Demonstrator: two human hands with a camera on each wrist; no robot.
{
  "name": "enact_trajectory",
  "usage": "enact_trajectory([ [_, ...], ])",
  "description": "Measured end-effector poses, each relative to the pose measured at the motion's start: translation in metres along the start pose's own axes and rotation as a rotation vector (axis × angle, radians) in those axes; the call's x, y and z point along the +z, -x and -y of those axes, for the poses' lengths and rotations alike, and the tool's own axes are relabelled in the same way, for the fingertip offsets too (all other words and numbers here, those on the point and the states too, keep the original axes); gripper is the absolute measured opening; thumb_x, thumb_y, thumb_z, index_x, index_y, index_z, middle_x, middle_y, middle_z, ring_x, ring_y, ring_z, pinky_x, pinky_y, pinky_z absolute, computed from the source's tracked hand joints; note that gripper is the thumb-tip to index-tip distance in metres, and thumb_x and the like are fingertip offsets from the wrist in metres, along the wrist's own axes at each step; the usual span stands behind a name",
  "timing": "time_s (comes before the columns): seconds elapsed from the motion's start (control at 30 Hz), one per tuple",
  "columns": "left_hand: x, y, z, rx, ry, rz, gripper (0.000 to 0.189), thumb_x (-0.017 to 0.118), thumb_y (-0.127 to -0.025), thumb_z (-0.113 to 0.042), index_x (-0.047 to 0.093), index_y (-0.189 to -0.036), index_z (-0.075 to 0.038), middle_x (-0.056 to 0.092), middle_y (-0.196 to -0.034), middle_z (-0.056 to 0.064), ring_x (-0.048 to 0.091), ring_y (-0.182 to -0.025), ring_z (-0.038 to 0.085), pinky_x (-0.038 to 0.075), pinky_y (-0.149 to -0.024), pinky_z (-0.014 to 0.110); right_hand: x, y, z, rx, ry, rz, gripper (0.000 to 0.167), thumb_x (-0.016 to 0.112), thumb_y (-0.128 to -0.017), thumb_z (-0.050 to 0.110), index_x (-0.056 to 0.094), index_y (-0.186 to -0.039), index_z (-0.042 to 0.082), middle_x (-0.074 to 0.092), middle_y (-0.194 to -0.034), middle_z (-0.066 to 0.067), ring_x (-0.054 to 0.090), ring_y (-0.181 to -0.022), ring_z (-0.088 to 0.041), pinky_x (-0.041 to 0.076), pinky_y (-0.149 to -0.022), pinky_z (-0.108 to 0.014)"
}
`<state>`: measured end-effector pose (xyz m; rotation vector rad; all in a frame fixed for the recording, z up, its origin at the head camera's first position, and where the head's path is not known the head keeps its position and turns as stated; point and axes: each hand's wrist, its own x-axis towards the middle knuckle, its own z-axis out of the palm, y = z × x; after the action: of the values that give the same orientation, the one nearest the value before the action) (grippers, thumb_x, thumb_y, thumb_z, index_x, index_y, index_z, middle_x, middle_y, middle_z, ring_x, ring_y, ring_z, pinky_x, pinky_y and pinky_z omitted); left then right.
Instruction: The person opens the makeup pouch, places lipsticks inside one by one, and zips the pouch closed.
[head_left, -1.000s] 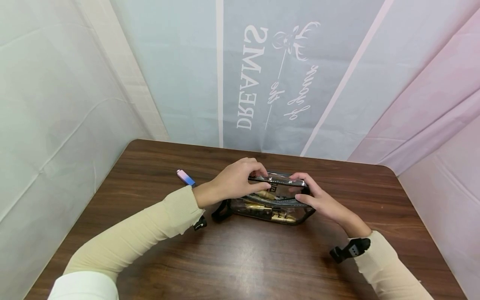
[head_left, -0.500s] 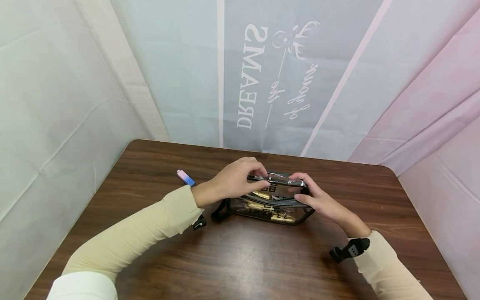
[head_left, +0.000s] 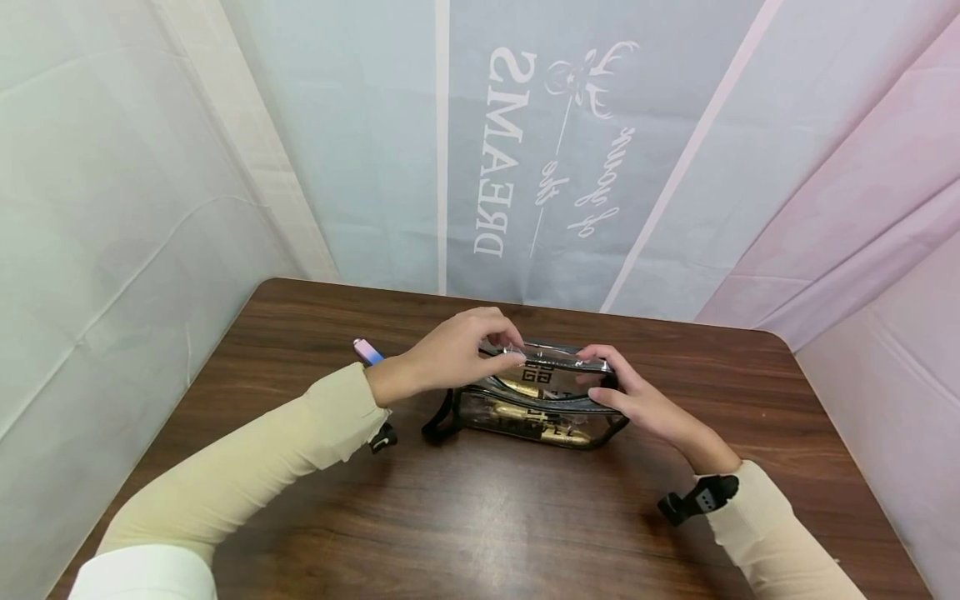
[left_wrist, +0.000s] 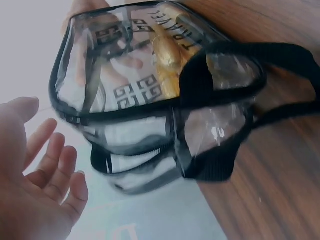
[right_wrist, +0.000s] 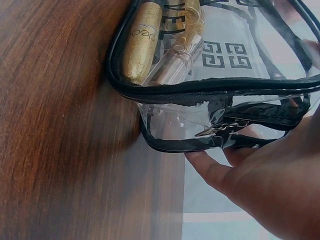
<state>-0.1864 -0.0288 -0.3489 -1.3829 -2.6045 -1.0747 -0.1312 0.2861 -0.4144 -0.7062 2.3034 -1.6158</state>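
Observation:
A clear pouch [head_left: 566, 381] with black trim, a square logo and the word TRAVEL stands on the table, its zipped top open. Gold tubes [right_wrist: 142, 45] lie inside it. My right hand [head_left: 637, 404] grips the pouch's right end, thumb on the near rim and fingers on the far one. In the right wrist view the metal zip pull [right_wrist: 220, 129] sits close to these fingers. My left hand [head_left: 461, 350] is at the pouch's left end; the left wrist view shows its loosely bent fingers [left_wrist: 57, 170] apart from the pouch. A black strap loop [left_wrist: 295, 52] sticks out at that end.
A small pink-to-blue stick [head_left: 366, 350] lies on the brown wooden table [head_left: 480, 517] behind my left wrist, partly hidden by it. Black wrist cameras hang at both sleeves. A printed cloth backdrop [head_left: 390, 167] rises behind the table's far edge.
My left hand has drawn slightly to the left from the pouch's rim, covering more of the pink-to-blue stick. My right hand holds still on the pouch.

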Motion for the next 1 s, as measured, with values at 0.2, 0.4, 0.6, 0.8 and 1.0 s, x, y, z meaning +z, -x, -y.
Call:
enact_trajectory([
  [0.2, -0.014, 0.005, 0.013, 0.01, 0.069, -0.025, 0.013, 0.071, -0.098, -0.023, 0.074, -0.106, -0.013, 0.063, -0.096, -0.007, 0.058, -0.086, 0.011, 0.052, -0.076, 0.036, -0.003, -0.002, 0.0, 0.004, -0.005, 0.008, 0.045, 0.046, -0.104, -0.005, 0.031, -0.146, 0.003, 0.025, -0.153, -0.026, 0.052, -0.132, -0.033, 0.05, -0.095, -0.024],
  [0.4, -0.031, 0.024, 0.032, 0.029, 0.094, -0.012, 0.016, 0.073, -0.096, -0.015, 0.073, -0.11, -0.007, 0.068, -0.102, 0.001, 0.061, -0.092, 0.014, 0.053, -0.081, 0.035, -0.005, -0.004, 0.0, 0.009, -0.014, 0.016, 0.045, 0.047, -0.105, -0.002, 0.032, -0.146, 0.004, 0.028, -0.152, -0.025, 0.05, -0.132, -0.036, 0.049, -0.096, -0.024],
  [0.6, -0.056, 0.053, 0.052, 0.004, 0.072, -0.016, 0.02, 0.076, -0.092, -0.01, 0.072, -0.112, -0.008, 0.069, -0.103, -0.001, 0.063, -0.095, 0.02, 0.053, -0.078, 0.036, -0.008, -0.007, 0.001, 0.024, -0.021, 0.024, 0.045, 0.046, -0.105, -0.002, 0.031, -0.147, 0.005, 0.027, -0.153, -0.025, 0.048, -0.133, -0.04, 0.048, -0.097, -0.024],
  [0.8, -0.078, 0.075, 0.064, -0.097, 0.075, -0.017, 0.019, 0.074, -0.095, -0.011, 0.073, -0.113, -0.012, 0.067, -0.102, -0.002, 0.06, -0.09, 0.02, 0.051, -0.071, 0.033, -0.011, -0.007, 0.0, 0.018, -0.028, 0.031, 0.045, 0.046, -0.105, -0.002, 0.031, -0.147, 0.004, 0.026, -0.152, -0.025, 0.049, -0.133, -0.037, 0.048, -0.097, -0.023],
  [1.0, -0.091, 0.089, 0.078, -0.164, 0.044, -0.043, 0.02, 0.073, -0.094, -0.006, 0.073, -0.114, -0.012, 0.068, -0.104, -0.003, 0.059, -0.091, 0.014, 0.051, -0.071, 0.037, -0.013, -0.008, -0.002, -0.004, -0.035, 0.032, 0.045, 0.045, -0.104, -0.006, 0.031, -0.146, 0.001, 0.028, -0.15, -0.025, 0.053, -0.131, -0.031, 0.048, -0.096, -0.022],
])
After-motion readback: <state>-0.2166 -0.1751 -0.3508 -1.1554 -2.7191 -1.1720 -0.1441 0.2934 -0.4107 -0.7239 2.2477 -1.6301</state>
